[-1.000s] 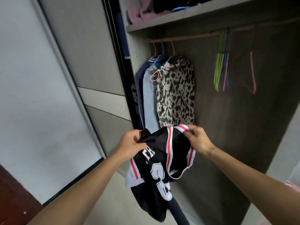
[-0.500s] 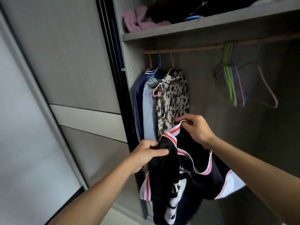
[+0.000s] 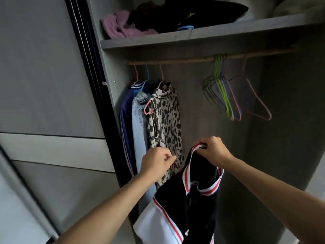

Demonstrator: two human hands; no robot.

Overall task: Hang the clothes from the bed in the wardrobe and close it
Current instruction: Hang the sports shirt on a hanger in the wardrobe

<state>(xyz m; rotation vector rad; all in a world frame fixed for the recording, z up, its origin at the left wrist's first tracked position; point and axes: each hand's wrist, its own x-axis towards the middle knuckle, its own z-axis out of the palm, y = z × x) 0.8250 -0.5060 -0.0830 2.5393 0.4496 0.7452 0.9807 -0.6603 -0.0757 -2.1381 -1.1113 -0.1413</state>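
Observation:
A black sports jersey (image 3: 175, 199) with red-and-white trim and white sleeves hangs low inside the open wardrobe. My right hand (image 3: 212, 150) pinches its striped neckband and holds it up. My left hand (image 3: 155, 163) is curled just left of the jersey, in front of a leopard-print garment (image 3: 165, 117); no cloth shows between its fingers. Above runs the wooden rail (image 3: 193, 59). A bunch of empty green, blue and pink wire hangers (image 3: 226, 101) hangs at its right part.
A navy jacket (image 3: 125, 124) and pale denim (image 3: 138, 124) hang left of the leopard garment. The shelf (image 3: 193, 36) above carries pink (image 3: 119, 27) and dark folded clothes. The grey sliding door (image 3: 49, 85) stands pushed to the left.
My view has tilted up and closer to the rail. My left hand has let go of the jersey's black body. The jersey now hangs from my right hand alone.

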